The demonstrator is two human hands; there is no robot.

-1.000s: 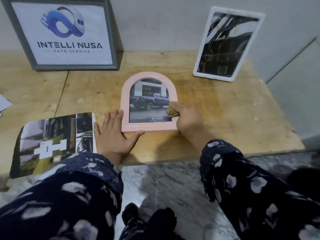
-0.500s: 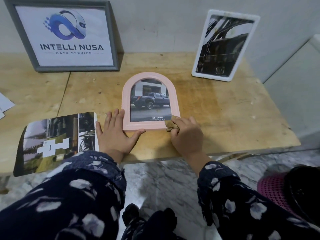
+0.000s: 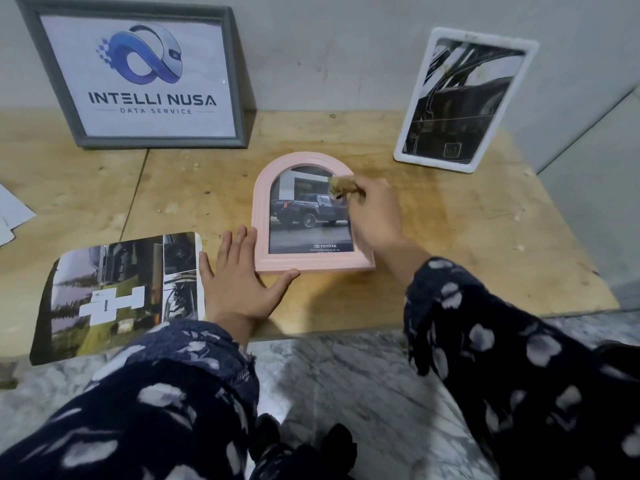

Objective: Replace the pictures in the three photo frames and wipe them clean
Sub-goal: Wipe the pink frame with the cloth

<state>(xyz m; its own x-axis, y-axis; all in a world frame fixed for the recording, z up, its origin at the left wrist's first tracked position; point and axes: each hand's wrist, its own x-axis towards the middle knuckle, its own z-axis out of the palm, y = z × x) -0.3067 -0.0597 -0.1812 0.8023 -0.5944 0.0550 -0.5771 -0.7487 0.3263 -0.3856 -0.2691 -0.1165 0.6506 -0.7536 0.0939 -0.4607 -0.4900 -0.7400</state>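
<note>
Pink arched frame (image 3: 263,216) lies flat near the middle of the wooden table (image 3: 485,237), holding a picture of a dark pickup truck. Going left to right: white paper sheets (image 3: 10,216) sit at the far left edge; a loose photo print (image 3: 121,292) lies at the near edge, overhanging it; a grey frame (image 3: 145,77) with a logo leans on the wall behind. The left hand (image 3: 239,285) lies flat on the table, fingers spread — thumb against the pink frame's bottom edge, fingers along its left side. The right hand (image 3: 374,216) pinches a small brown cloth (image 3: 344,188) against the glass at upper right, covering the frame's right side. A white frame (image 3: 464,98) leans against the wall at far right.
</note>
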